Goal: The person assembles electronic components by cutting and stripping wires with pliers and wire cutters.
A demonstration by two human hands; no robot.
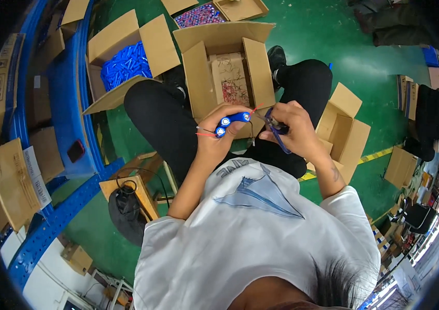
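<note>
Head view: at left, an open carton (159, 44) holds a heap of loose blue cells (125, 67). My left hand (212, 123) is curled firmly round a blue cell pack (225, 122) above my lap, with red leads (206, 135) sticking out leftward. Between my knees stands a middle carton (195, 67) with loose wire pieces (235, 92) inside. My right hand (296, 126) is clamped on a pliers-like tool (280, 140), its tip just beside the pack's right end; I can't tell whether it touches a lead. Farther right sits another open carton (356, 142). I judge I'm working on the leads there; the next move calls for a steady pack and a careful tip, clear of the cell ends.
</note>
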